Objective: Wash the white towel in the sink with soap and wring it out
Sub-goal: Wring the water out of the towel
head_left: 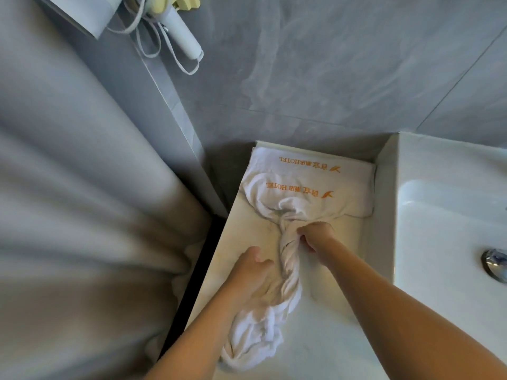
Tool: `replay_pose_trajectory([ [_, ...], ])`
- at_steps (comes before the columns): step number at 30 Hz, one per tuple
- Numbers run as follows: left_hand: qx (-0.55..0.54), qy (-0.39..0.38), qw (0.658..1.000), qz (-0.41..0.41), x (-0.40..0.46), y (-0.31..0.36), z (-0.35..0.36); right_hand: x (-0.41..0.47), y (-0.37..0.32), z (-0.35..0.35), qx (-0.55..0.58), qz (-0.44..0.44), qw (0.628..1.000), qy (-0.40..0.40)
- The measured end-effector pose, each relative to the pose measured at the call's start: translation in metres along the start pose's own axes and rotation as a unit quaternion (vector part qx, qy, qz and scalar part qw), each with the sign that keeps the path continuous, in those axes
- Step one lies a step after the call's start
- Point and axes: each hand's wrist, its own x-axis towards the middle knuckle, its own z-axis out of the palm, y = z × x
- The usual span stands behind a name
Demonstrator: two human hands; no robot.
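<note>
My counter (323,319), a pale stone slab beside the sink (439,215), carries the twisted white towel (288,259), which lies lengthwise along it. The towel's far end is spread over a folded towel (354,171) with orange lettering, lying flat against the back wall.

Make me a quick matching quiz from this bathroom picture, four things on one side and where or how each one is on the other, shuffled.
Things:
1. twisted towel
2. folded towel
3. hair dryer
4. sink

Places or states:
A. hangs on the wall, upper left
B. right of the counter
C. gripped by the right hand, on the counter
D. flat at the counter's far end, orange print

Pairs: 1-C, 2-D, 3-A, 4-B
</note>
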Motion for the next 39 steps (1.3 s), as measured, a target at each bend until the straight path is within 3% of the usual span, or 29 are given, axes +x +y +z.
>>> replay_pose_trajectory([
  [3,0.019,-0.004,1.0,0.011,0.006,0.018,0.017,-0.009,-0.006,-0.004,-0.002,-0.033,0.999,-0.006],
  [7,-0.082,-0.04,0.993,0.081,-0.004,0.032,0.033,-0.026,-0.019,-0.018,0.061,-0.039,0.997,-0.014],
  [11,-0.122,0.016,0.982,0.145,-0.011,0.031,0.025,-0.043,-0.028,-0.032,0.122,-0.01,0.992,-0.029],
  [13,-0.095,-0.001,0.985,0.146,-0.015,0.03,0.018,-0.048,-0.027,-0.034,0.123,-0.011,0.992,-0.037],
  [16,0.008,-0.054,0.995,0.083,-0.021,0.036,0.011,-0.052,-0.023,-0.03,0.13,-0.011,0.99,-0.045],
  [18,-0.077,-0.09,0.993,-0.03,-0.022,0.046,0.006,-0.054,-0.021,-0.028,0.15,-0.014,0.987,-0.055],
  [20,-0.173,-0.117,0.967,-0.144,-0.016,0.049,-0.001,-0.054,-0.019,-0.028,0.152,-0.03,0.986,-0.066],
  [22,-0.175,-0.147,0.956,-0.183,-0.011,0.047,-0.004,-0.053,-0.018,-0.029,0.119,-0.043,0.99,-0.068],
  [25,-0.178,-0.188,0.949,-0.179,-0.002,0.042,0.004,-0.056,-0.019,-0.031,0.078,-0.059,0.993,-0.06],
  [29,-0.331,-0.15,0.922,-0.129,0.003,0.038,0.012,-0.056,-0.019,-0.041,0.055,-0.074,0.994,-0.061],
  [33,-0.479,-0.142,0.865,-0.047,0.001,0.03,-0.001,-0.058,-0.012,-0.05,0.07,-0.043,0.995,-0.056],
  [37,-0.443,0.023,0.896,0.01,0.004,0.032,-0.032,-0.057,-0.01,-0.055,0.06,-0.037,0.997,-0.019],
  [39,-0.428,0.07,0.901,0.026,0.005,0.032,-0.05,-0.052,-0.01,-0.058,0.062,-0.051,0.997,0.014],
])
